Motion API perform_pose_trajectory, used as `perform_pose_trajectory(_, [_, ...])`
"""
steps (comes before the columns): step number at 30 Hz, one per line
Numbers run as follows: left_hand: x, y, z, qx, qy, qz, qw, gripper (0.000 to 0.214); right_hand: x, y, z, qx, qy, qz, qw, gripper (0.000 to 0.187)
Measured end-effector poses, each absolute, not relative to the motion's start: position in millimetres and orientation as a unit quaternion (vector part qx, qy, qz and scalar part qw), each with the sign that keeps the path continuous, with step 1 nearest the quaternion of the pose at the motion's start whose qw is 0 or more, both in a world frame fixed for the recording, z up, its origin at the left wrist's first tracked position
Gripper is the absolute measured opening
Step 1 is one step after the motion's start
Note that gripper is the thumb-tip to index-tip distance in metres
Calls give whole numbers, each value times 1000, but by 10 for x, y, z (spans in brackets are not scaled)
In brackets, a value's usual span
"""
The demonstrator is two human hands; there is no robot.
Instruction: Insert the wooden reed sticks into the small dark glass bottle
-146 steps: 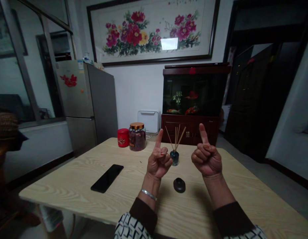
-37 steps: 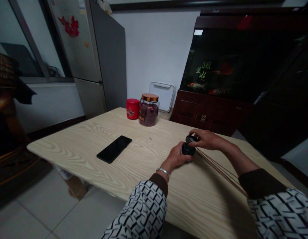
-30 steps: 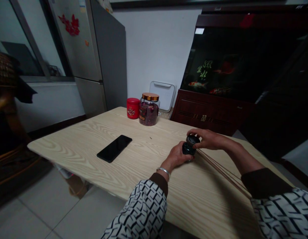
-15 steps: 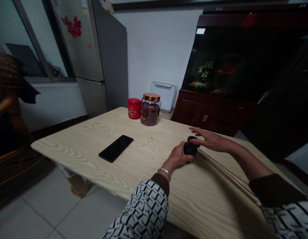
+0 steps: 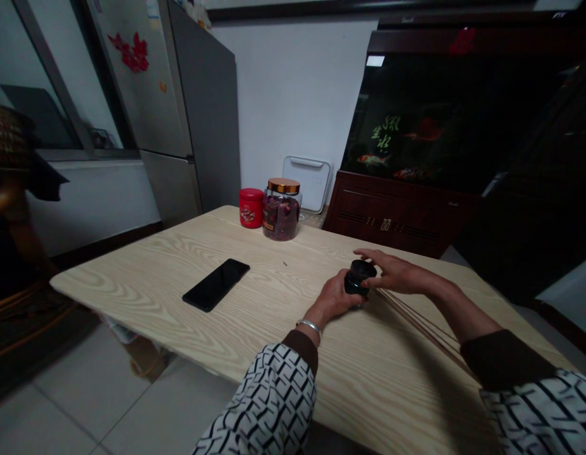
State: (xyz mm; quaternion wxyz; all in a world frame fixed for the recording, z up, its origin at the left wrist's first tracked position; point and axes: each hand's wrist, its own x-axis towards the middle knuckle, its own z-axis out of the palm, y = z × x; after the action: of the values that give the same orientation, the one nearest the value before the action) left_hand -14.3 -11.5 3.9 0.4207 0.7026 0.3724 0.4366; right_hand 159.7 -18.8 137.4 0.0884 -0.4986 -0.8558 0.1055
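Right hand [image 5: 401, 273] had curled inward, fingers pinching the dark cap [image 5: 362, 268], while left hand [image 5: 334, 297] clasped the bottle [image 5: 353, 286], seemingly steadying it.

Both sleeves [image 5: 274, 392] I can see, white with a blocky pattern of broken black lines, end in plain dark brown cuffs [image 5: 302, 349], and a slim silver bangle [image 5: 309, 327] circles the left wrist [image 5: 316, 315].

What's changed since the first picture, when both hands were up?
Left hand came down and grips the bottle. Sticks came out, now on the table. Cap went from table to bottle top, right hand touching it. Phone, red tin, jar: unmoved.
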Motion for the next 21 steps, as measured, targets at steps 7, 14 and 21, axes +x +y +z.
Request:
perform_pose_trajectory(7, [-141,-92,9,709,370,429,420,65,1533,-215,1209,-547,-829,34,114,47])
perform_pose_trajectory(14, [-173,-227,99,724,348,446,395,85,1539,-515,921,-573,-764,89,283,58])
perform_pose_trajectory(21, [-538,-883,196,731,455,387,330,38,1676,-1229,262,-623,-634,226,398,58])
